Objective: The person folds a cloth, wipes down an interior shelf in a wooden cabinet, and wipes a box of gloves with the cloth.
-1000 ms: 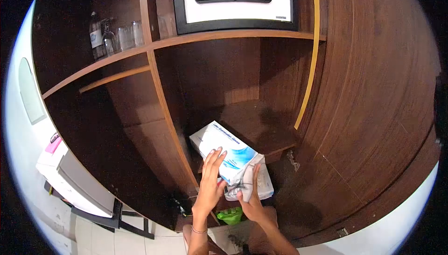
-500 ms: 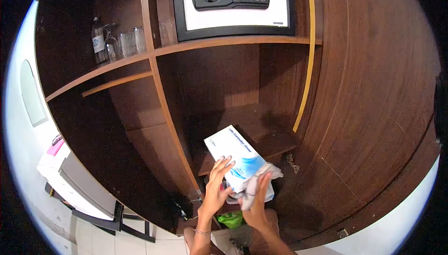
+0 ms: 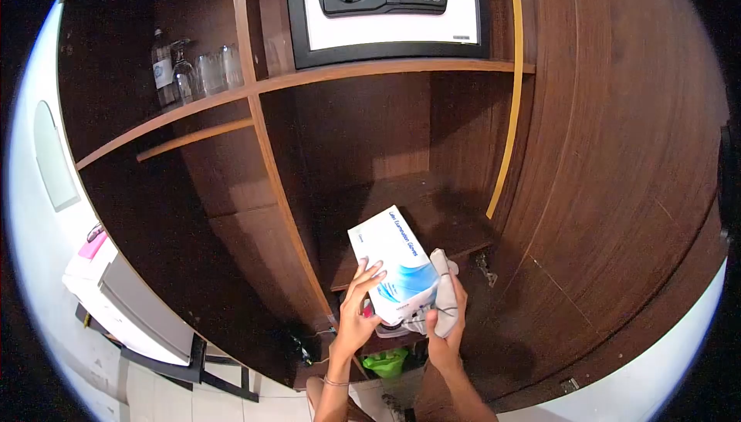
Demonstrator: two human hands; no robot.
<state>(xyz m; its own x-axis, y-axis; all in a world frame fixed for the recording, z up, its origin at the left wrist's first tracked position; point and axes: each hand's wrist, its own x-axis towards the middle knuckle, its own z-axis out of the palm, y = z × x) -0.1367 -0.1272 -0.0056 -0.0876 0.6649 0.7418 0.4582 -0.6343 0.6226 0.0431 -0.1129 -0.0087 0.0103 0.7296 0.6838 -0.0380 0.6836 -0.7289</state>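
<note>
A white and blue box of latex examination gloves (image 3: 397, 256) is tilted in front of the cabinet's lower shelf. My left hand (image 3: 357, 314) grips its lower left side, fingers on the printed face and thumb at the near end. My right hand (image 3: 449, 329) is closed around a pale grey cloth (image 3: 445, 295), which presses along the box's lower right edge. Below the box, partly hidden by it and my hands, are some items too covered to make out. A bright green bag or cloth (image 3: 386, 362) lies lower down, between my forearms.
Above is a safe (image 3: 386, 5) with a keypad. Glasses (image 3: 208, 73) and a bottle (image 3: 162, 67) stand on the upper left shelf (image 3: 162, 125). A yellow strip (image 3: 511, 113) hangs at the right. A small white fridge (image 3: 131, 306) is at left on a black stand (image 3: 224, 383).
My right hand and the cloth have moved from across the box's near end to its right side. The box has shifted slightly right, with my left hand still on it.
</note>
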